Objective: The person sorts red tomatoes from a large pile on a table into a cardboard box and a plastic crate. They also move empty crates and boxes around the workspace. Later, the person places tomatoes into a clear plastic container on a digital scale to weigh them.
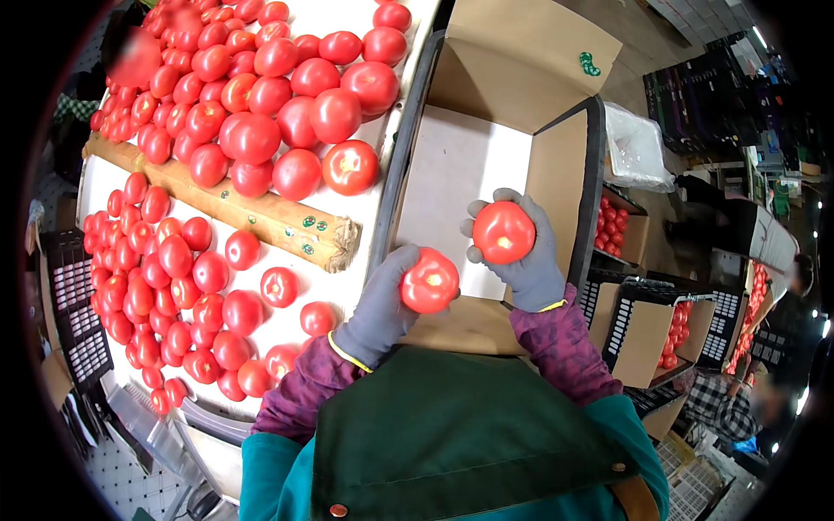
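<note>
Both my hands wear grey gloves. My left hand [381,309] grips a red tomato [429,281], held over the near left side of a cardboard-lined black crate [580,195]. In my right hand [531,267] is another red tomato [503,232], its pale blossom or stem spot facing up, above the crate's white paper bottom [466,156]. The two tomatoes are apart. Left of the crate, many loose tomatoes [254,138] lie on a white sorting surface [352,257], split into two groups by a taped cardboard roll or bar [287,225].
A raised cardboard flap [528,45] stands at the crate's far end. To the right are a plastic-wrapped white bundle [635,146], boxes of tomatoes [612,228] and stacked black crates [704,98]. Other people [723,404] are at the far right.
</note>
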### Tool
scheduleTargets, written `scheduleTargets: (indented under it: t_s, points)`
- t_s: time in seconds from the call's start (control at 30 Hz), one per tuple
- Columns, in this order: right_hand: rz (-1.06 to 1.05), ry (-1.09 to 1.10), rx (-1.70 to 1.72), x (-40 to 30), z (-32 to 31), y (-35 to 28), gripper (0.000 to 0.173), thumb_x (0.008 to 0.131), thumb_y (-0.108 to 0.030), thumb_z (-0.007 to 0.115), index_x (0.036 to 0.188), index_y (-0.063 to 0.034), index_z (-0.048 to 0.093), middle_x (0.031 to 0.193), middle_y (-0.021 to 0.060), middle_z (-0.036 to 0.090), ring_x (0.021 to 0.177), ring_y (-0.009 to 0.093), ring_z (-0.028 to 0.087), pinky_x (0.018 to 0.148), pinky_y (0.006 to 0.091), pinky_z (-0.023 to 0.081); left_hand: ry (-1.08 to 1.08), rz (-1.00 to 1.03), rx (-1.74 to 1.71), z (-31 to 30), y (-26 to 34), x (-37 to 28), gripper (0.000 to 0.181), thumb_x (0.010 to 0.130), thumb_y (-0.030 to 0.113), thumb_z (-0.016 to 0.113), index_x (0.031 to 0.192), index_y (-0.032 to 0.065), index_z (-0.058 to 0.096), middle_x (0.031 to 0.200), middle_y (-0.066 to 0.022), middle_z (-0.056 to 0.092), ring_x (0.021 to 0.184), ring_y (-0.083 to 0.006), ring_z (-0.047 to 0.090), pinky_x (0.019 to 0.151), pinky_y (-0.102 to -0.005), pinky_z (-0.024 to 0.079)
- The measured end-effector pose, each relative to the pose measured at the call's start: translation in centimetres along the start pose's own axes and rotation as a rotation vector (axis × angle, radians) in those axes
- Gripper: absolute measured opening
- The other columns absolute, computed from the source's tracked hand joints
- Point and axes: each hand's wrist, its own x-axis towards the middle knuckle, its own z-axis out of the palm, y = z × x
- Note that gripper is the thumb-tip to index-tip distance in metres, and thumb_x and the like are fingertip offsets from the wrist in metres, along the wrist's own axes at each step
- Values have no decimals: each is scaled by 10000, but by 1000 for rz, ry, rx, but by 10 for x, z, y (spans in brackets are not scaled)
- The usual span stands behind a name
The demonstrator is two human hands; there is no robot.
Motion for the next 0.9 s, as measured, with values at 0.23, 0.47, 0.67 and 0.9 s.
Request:
scheduleTargets:
  t_s: [0.23,0.47,0.67,0.9]
  points:
    - [-456,-132,-1322,-29,67,29,224,849,-108,478,981,37,586,1055,177,598,989,273,584,899,370,456,-161,56,-8,13,-1,-11,454,969,309,461,1336,46,417,1264,-80,509,1073,-152,543,913,-304,469]
    - [-469,-410,-1416,-5,78,43,243,882,-86,480,1059,31,597,1084,160,609,1007,262,579,898,342,442,-239,-53,-137,-2,16,-20,634,913,569,446,1315,79,411,1269,-134,506,1101,-235,565,692,-356,574]
    - [-157,45,-1722,34,-11,45,275,861,-164,598,1086,-6,614,1040,159,636,968,232,606,850,314,469,-171,284,-580,-34,79,-26,734,857,651,453,1349,112,369,1349,-156,427,1182,-415,479,836,-683,445]
    - [-164,-522,-2001,67,-82,110,567,739,-358,688,1210,-76,550,1157,207,583,1037,389,570,884,444,478,-8,613,-379,-48,180,-15,718,857,579,524,1375,137,294,1392,-110,333,1254,-351,405,899,-600,456]
